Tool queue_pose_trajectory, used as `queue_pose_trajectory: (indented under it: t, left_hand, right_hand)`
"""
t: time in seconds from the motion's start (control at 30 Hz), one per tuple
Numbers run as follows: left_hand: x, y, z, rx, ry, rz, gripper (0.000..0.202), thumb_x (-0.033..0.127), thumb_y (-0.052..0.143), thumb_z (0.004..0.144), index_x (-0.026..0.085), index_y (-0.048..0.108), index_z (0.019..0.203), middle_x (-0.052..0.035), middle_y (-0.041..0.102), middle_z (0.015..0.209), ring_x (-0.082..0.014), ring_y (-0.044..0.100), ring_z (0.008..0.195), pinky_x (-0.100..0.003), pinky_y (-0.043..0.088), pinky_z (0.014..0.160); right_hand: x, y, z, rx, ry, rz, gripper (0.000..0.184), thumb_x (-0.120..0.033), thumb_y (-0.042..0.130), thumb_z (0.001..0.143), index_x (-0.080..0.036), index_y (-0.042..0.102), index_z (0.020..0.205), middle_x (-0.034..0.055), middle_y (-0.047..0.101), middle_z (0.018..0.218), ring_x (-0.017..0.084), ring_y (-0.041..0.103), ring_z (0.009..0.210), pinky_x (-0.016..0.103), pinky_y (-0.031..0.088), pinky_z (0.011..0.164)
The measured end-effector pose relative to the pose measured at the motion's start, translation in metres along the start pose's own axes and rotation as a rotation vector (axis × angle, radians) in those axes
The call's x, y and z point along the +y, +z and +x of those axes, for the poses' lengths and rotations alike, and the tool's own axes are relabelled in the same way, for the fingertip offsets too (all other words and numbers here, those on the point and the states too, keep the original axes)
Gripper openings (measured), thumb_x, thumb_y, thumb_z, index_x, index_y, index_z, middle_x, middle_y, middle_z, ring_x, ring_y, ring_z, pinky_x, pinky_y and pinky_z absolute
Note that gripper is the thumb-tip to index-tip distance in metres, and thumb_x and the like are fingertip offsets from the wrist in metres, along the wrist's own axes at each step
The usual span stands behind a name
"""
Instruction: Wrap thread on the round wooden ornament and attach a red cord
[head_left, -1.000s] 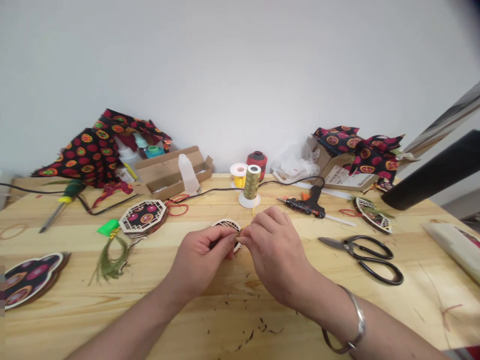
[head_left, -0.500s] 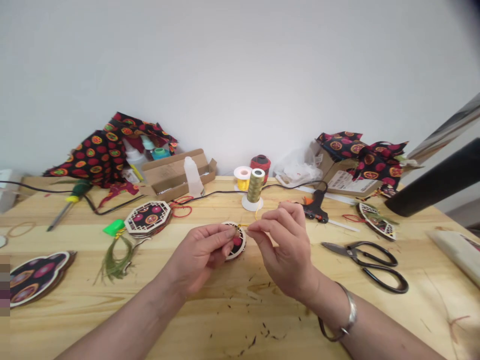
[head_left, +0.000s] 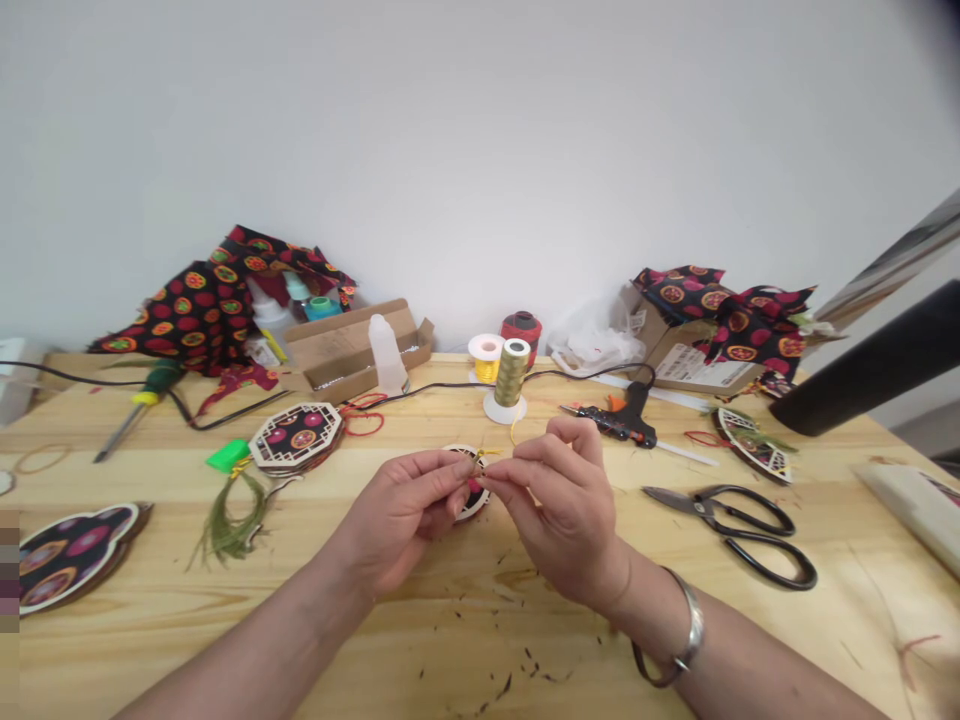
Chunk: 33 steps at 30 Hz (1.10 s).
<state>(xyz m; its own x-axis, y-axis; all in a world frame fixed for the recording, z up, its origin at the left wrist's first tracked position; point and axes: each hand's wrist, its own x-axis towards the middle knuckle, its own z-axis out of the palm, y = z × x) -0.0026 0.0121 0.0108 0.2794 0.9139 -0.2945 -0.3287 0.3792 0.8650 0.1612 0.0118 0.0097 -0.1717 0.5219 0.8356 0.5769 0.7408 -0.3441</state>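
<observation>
Dark scraps (head_left: pixel 504 688) litter the bare wooden table (head_left: pixel 375 680) at the bottom centre of the frame, where we work with both hands, a silver bracelet (head_left: pixel 694 622) on the right wrist. At the centre, our left hand (head_left: pixel 409 515) pinches thumb against forefinger, closed on the yellow cord (head_left: pixel 491 452) at its knot, a short tail sticking out. Our right hand (head_left: pixel 566 505) meets it with thumb and forefinger pressed together; we cannot tell what, if anything, lies between those tips. The round fabric-faced piece (head_left: pixel 475 500) sits behind our fingertips, partly hidden, its pale rim showing.

At lower left lies a scalloped piece (head_left: pixel 75 555); at right of centre, black-handled scissors (head_left: pixel 703 508). Left of centre, we see an olive tassel (head_left: pixel 234 525) beside a bright green piece (head_left: pixel 229 456) and an octagonal piece (head_left: pixel 296 438). Farther back, a glue gun (head_left: pixel 636 418) rests right of centre, and an olive-gold spool (head_left: pixel 511 375) stands mid-frame before yellow (head_left: pixel 486 365) and red (head_left: pixel 523 330) ones. A frosted bottle (head_left: pixel 388 360) stands by an open cardboard box (head_left: pixel 352 360), with patterned cloth (head_left: pixel 187 300) heaped at left against the pale wall (head_left: pixel 480 150).
</observation>
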Motion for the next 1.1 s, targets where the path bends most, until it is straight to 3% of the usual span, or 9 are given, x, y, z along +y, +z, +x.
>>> queue_pose_trajectory:
  t: [0.27, 0.67, 1.1]
  left_hand:
    - [0.0004, 0.0041, -0.0025, 0.027, 0.032, 0.115, 0.019, 0.030, 0.070, 0.073, 0.013, 0.068, 0.066, 0.0040, 0.048, 0.048, -0.0052, 0.033, 0.046, -0.019, 0.018, 0.042]
    - [0.0024, -0.0004, 0.0006, -0.034, -0.010, -0.053, 0.021, 0.027, 0.069, 0.074, 0.011, 0.064, 0.061, 0.0057, 0.045, 0.046, -0.0023, 0.022, 0.041, -0.018, 0.011, 0.040]
    - [-0.0015, 0.0025, -0.0020, 0.024, 0.074, 0.203, 0.018, 0.032, 0.068, 0.074, 0.016, 0.070, 0.067, 0.0042, 0.049, 0.048, -0.0078, 0.036, 0.046, -0.021, 0.023, 0.044]
  right_hand:
    - [0.0001, -0.0012, -0.0007, -0.051, 0.013, 0.018, 0.008, -0.015, 0.067, 0.078, -0.023, 0.068, 0.080, 0.0006, 0.063, 0.069, 0.018, 0.044, 0.077, 0.037, 0.040, 0.076]
    - [0.0008, 0.0011, 0.0011, -0.047, 0.040, 0.019, 0.009, -0.011, 0.062, 0.081, -0.020, 0.065, 0.080, 0.0021, 0.061, 0.071, 0.017, 0.045, 0.074, 0.035, 0.040, 0.076]
    - [-0.0022, -0.0005, -0.0003, -0.116, 0.019, 0.065, 0.011, -0.012, 0.061, 0.082, -0.022, 0.066, 0.081, 0.0005, 0.059, 0.071, 0.016, 0.044, 0.073, 0.036, 0.040, 0.079]
